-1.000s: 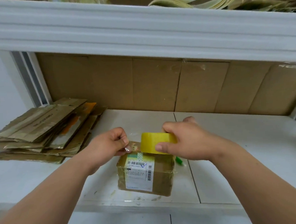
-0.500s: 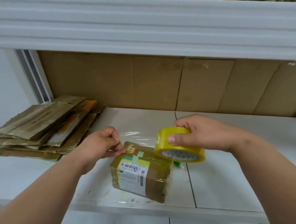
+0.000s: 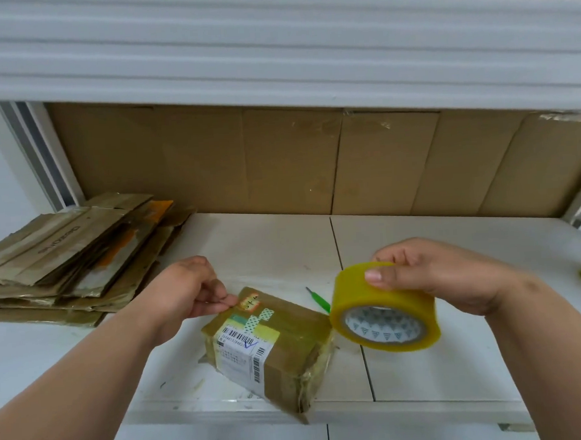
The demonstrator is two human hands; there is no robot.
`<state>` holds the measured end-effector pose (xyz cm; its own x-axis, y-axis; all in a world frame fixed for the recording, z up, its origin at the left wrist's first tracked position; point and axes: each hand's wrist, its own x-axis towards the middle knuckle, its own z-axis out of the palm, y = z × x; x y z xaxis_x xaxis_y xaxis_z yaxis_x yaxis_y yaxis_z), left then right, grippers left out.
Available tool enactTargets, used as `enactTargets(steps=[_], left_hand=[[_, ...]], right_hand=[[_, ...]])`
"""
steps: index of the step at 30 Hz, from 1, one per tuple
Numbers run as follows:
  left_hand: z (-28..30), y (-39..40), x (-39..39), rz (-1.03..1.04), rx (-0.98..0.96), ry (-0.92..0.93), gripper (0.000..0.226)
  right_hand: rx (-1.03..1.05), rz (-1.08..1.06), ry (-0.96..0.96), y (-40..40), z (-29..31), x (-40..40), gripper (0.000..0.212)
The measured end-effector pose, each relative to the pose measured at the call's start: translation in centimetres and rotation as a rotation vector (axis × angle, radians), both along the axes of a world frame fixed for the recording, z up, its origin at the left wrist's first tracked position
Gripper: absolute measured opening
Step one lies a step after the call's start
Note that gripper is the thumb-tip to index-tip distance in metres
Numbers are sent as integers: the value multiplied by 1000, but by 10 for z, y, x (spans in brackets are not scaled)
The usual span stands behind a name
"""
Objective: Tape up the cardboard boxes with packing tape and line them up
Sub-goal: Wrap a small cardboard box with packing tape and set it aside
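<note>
A small brown cardboard box [image 3: 272, 352], wrapped in glossy tape and bearing a white barcoded shipping label, lies skewed at the lower centre of the frame, one corner over the shelf edge. Just right of it, a yellow packing tape roll [image 3: 384, 310] is held tilted in the air, its white core facing the camera.

You hold a translucent yellow roll of packing tape [image 3: 384, 310] whose white core carries grey triangles. Your brown cardboard box [image 3: 270, 347] bears a white barcode label, yellow and green-patterned stickers. A green pen [image 3: 320, 300] lies on the white shelf [image 3: 425, 374].
</note>
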<state>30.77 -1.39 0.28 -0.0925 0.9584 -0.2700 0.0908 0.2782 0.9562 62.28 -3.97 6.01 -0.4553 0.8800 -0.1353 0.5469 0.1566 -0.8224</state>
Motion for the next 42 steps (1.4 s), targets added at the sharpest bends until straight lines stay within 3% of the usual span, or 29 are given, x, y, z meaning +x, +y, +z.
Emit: enactTargets(steps=[2, 5, 12, 18, 28, 32, 38, 42], left_hand=[[-2, 1, 1, 13, -1, -16, 24], [-7, 3, 3, 70, -23, -62, 24], [-4, 3, 8, 11, -17, 21, 20], [-6, 3, 1, -33, -20, -8, 21], [-27, 13, -12, 10, -160, -288, 19], [-34, 22, -14, -16, -194, -205, 18], [-45, 29, -16, -108, -313, 61, 9], [-55, 24, -19, -184, -406, 90, 6]], right_hand=[[-5, -35, -18, -4, -8, 5, 62], [-39, -29, 55, -16, -14, 7, 52], [-94, -181, 196, -44, -14, 4, 58], [-143, -359, 3, -54, -34, -13, 34], [-129, -467, -161, -59, -36, -26, 33], [-127, -472, -202, -63, -35, -29, 30], [-130, -492, -210, -72, -40, -28, 27], [-143, -511, -221, -76, -47, -28, 24]])
